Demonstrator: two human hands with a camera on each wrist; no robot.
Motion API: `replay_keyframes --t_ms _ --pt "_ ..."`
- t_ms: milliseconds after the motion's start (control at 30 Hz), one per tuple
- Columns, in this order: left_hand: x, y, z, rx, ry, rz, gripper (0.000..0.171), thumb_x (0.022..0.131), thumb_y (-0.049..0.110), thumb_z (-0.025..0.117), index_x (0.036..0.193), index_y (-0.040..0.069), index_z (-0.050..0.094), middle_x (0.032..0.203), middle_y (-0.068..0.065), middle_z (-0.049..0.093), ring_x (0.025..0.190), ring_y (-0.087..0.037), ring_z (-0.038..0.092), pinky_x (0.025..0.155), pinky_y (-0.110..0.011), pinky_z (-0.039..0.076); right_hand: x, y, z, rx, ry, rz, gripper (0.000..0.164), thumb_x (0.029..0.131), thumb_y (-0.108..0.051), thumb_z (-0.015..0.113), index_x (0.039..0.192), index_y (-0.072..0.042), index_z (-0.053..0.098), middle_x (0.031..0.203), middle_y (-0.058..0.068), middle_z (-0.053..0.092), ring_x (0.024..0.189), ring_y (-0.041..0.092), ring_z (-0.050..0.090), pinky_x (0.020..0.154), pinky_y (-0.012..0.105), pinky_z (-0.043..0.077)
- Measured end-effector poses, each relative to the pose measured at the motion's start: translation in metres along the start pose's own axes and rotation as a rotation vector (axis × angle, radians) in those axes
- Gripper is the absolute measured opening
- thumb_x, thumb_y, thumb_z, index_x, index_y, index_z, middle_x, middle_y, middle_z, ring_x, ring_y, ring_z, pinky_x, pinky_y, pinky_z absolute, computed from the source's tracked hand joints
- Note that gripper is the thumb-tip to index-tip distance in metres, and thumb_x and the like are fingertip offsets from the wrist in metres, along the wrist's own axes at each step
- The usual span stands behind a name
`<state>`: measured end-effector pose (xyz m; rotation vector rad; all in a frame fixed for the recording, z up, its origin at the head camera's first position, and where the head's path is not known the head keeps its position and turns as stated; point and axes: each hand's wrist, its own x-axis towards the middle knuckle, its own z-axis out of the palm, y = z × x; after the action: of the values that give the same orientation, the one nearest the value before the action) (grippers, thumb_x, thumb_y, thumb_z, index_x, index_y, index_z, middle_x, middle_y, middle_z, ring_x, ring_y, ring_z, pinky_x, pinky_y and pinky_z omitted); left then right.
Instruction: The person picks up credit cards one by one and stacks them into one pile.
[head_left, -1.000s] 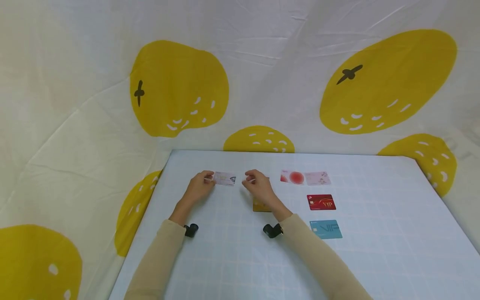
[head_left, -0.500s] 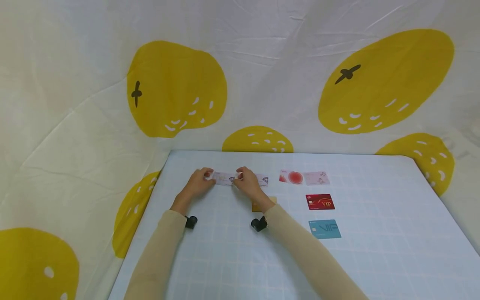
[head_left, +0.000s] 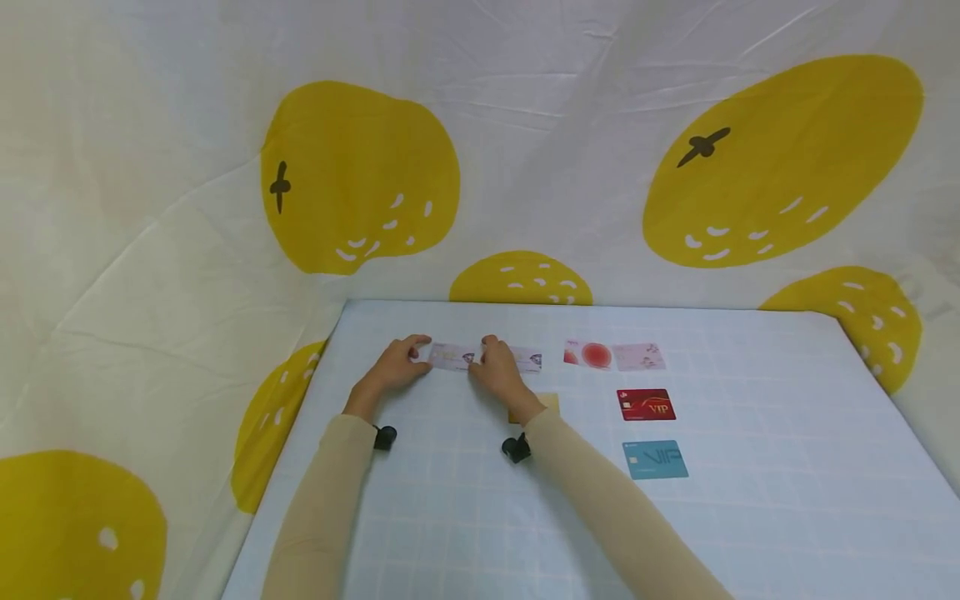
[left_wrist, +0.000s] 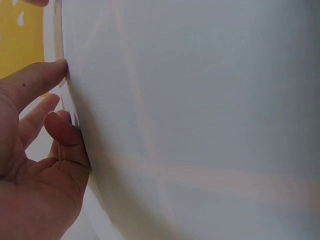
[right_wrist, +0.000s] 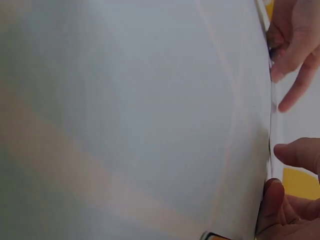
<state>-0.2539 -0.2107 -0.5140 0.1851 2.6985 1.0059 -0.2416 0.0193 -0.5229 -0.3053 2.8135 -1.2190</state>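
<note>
In the head view my left hand (head_left: 394, 367) is at the left end of a pale purple printed card (head_left: 452, 357). Its thumb and index tips are set apart at that end's two corners. At the same card's right end is my right hand (head_left: 499, 372), thumb and index also spread, fingertips at the edge. Behind the right fingers a second pale purple card (head_left: 529, 360) lies close by, partly hidden. A gold card (head_left: 549, 405) shows partly under the right wrist. The left wrist view shows the bent left fingers (left_wrist: 65, 132) low against the tabletop.
Farther right lie a white-and-pink card with a red circle (head_left: 596, 355) and a pink card (head_left: 640, 357), side by side. Below them are a red VIP card (head_left: 647, 405) and a blue VIP card (head_left: 656, 460). A fruit-print cloth (head_left: 525, 167) hangs behind the table (head_left: 780, 467).
My right hand has moved left, from over the second purple card to the first card's right end, uncovering most of the second card. My left hand has stayed at its end.
</note>
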Motion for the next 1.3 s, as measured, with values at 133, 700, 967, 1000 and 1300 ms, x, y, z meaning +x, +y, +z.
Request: replay_keyframes --t_ms 133,700,967,1000,1300 --pt "0.002 0.001 -0.001 0.014 -0.017 -0.006 0.051 0.093 0.019 0.070 0.142 0.013 0.054 0.110 -0.013 0.051 0.101 -0.029 0.046 0.087 -0.044 0.041 0.002 0.000 0.001 -0.024 -0.009 0.002 0.051 0.089 -0.011 0.074 0.129 0.012 0.053 0.090 0.012 0.056 0.083 0.024 0.051 0.075 0.036 0.047" --pt "0.005 0.000 -0.003 0.020 -0.028 0.018 0.047 0.093 0.017 0.069 0.139 0.013 0.057 0.107 -0.014 0.050 0.099 -0.030 0.045 0.084 -0.044 0.040 0.000 -0.007 0.004 -0.048 -0.015 0.035 0.041 0.089 -0.012 0.074 0.122 0.006 0.058 0.105 0.018 0.055 0.092 0.027 0.052 0.083 0.039 0.048" --pt "0.005 0.000 -0.001 0.024 -0.036 0.007 0.050 0.093 0.017 0.069 0.141 0.014 0.055 0.106 -0.013 0.049 0.099 -0.030 0.044 0.084 -0.043 0.039 -0.002 -0.008 0.006 -0.029 0.002 0.036 0.040 0.087 -0.007 0.075 0.120 0.006 0.057 0.100 0.017 0.055 0.092 0.028 0.050 0.083 0.040 0.046" --pt "0.004 0.000 -0.001 0.025 -0.036 0.002 0.050 0.094 0.017 0.069 0.142 0.015 0.055 0.107 -0.013 0.048 0.100 -0.030 0.044 0.084 -0.044 0.039 -0.002 -0.008 0.006 -0.027 0.004 0.037 0.039 0.087 -0.007 0.075 0.120 0.006 0.057 0.100 0.017 0.055 0.092 0.028 0.050 0.083 0.040 0.046" --pt "0.004 0.002 -0.001 0.037 -0.059 -0.024 0.052 0.096 0.019 0.067 0.145 0.019 0.052 0.111 -0.014 0.049 0.102 -0.030 0.045 0.087 -0.047 0.041 -0.003 -0.010 0.008 -0.005 0.003 0.053 0.045 0.090 -0.004 0.070 0.129 0.008 0.052 0.104 0.018 0.055 0.097 0.029 0.050 0.087 0.042 0.045"
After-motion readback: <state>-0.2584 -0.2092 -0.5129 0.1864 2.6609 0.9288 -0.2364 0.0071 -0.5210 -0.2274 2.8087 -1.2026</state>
